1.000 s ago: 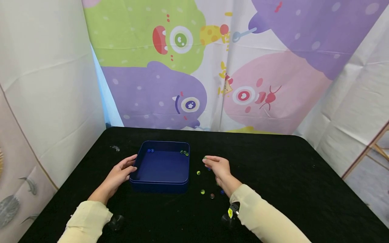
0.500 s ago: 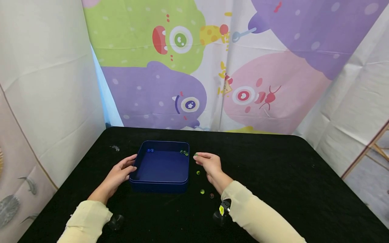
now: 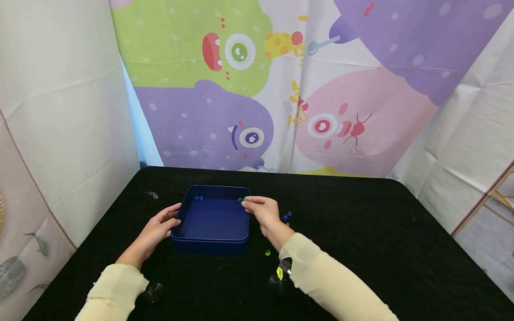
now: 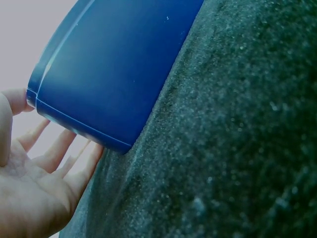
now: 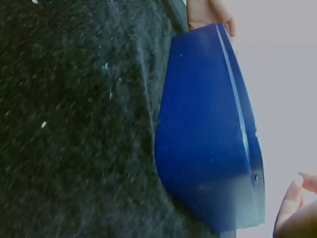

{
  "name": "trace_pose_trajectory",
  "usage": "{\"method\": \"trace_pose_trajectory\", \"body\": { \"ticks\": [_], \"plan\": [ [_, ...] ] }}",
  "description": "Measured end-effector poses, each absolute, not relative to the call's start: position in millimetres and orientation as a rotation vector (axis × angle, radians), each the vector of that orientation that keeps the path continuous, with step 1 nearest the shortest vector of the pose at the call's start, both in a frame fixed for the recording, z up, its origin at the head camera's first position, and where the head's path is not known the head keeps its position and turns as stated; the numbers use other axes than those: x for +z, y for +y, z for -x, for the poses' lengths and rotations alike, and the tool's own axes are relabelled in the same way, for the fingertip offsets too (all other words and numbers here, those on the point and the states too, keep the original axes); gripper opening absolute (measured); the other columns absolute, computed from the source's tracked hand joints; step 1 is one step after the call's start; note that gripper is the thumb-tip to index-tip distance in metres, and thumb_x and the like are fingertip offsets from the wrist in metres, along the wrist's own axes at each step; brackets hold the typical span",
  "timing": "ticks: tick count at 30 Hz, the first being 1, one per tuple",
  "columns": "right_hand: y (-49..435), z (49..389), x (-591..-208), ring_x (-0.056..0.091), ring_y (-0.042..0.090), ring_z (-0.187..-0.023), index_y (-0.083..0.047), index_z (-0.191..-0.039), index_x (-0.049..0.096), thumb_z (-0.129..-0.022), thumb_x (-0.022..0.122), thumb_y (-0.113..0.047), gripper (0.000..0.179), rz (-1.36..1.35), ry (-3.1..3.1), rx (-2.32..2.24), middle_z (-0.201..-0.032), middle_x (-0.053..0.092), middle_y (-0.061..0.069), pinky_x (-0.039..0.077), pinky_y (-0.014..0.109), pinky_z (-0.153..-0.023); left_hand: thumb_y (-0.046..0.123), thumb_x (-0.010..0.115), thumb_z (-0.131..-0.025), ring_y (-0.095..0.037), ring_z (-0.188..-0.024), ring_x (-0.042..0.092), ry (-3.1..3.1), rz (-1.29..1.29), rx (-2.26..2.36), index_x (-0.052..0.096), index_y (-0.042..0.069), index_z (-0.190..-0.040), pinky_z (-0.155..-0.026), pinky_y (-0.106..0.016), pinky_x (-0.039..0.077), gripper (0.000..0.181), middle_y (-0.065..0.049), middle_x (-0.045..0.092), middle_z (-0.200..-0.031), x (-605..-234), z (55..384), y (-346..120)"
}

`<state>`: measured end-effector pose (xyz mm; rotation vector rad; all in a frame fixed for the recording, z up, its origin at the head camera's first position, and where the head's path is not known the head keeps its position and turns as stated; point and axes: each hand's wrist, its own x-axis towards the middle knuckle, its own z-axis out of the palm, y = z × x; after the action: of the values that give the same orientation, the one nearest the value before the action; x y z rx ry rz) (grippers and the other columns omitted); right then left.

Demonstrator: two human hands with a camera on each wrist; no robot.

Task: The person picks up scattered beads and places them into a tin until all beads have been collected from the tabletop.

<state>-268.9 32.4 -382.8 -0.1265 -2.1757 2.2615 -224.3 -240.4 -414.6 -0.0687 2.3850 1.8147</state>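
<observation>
A dark blue rectangular box [image 3: 209,246] stands on the black cloth. My left hand [image 3: 154,229] holds its left side, with the thumb over the rim and the fingers along the outer wall [image 4: 109,79]. Over the right rim, my right hand [image 3: 266,213] pinches a green marble [image 3: 243,200] between thumb and index finger. Green marbles behind those fingertips are partly hidden inside the box. Two blue marbles [image 3: 198,198] lie in its far left corner. In the right wrist view, the right hand [image 5: 299,213] is at the edge, its marble unseen.
To the right of the box, blue marbles [image 3: 287,216] and a green marble [image 3: 267,253] lie on the black cloth [image 3: 361,249]. The right forearm covers part of that area. A small clear scrap [image 3: 152,195] lies left of the box. A cartoon curtain [image 3: 249,111] hangs behind.
My right hand has moved left with the green marble, from beside the box to over its right rim. The blue marbles behind it have come into view. My left hand stays put.
</observation>
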Motion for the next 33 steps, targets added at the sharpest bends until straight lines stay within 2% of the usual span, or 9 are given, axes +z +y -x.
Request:
{"method": "trace_pose_trajectory", "body": {
  "ticks": [3, 6, 22, 33],
  "plan": [
    [26, 268, -381, 0.066, 0.028, -0.087, 0.006, -0.098, 0.069, -0.079, 0.071, -0.001, 0.020, 0.125, -2.194, 2.266, -0.095, 0.069, 0.013, 0.052, 0.037, -0.082, 0.019, 0.044, -0.097, -0.043, -0.130, 0.029, 2.384, 0.076, 1.818, 0.021, 0.012, -0.148, -0.102, -0.054, 0.032, 0.057, -0.025, 0.021, -0.147, -414, 224, -240],
    [19, 268, -381, 0.065, 0.031, -0.091, 0.005, -0.098, 0.070, -0.079, 0.071, -0.002, 0.020, 0.114, -2.211, 2.263, -0.095, 0.069, 0.013, 0.051, 0.040, -0.084, 0.019, 0.044, -0.097, -0.043, -0.130, 0.029, 2.381, 0.073, 1.822, 0.021, 0.011, -0.148, -0.101, -0.054, 0.032, 0.057, -0.025, 0.021, -0.147, -414, 224, -240],
    [-13, 262, -377, 0.067, 0.020, -0.078, 0.003, -0.095, 0.071, -0.078, 0.072, -0.002, 0.018, 0.086, -2.245, 2.276, -0.090, 0.069, 0.008, 0.053, 0.035, -0.080, 0.021, 0.044, -0.097, -0.043, -0.130, 0.028, 2.361, 0.070, 1.829, 0.020, 0.012, -0.149, -0.102, -0.054, 0.032, 0.058, -0.025, 0.020, -0.148, -413, 225, -241],
    [-20, 260, -377, 0.067, 0.027, -0.082, 0.004, -0.095, 0.070, -0.078, 0.071, -0.001, 0.017, 0.080, -2.221, 2.290, -0.089, 0.070, 0.010, 0.053, 0.037, -0.081, 0.020, 0.044, -0.097, -0.043, -0.131, 0.026, 2.362, 0.080, 1.831, 0.019, 0.013, -0.149, -0.103, -0.054, 0.030, 0.058, -0.025, 0.020, -0.148, -415, 225, -241]
  ]
}}
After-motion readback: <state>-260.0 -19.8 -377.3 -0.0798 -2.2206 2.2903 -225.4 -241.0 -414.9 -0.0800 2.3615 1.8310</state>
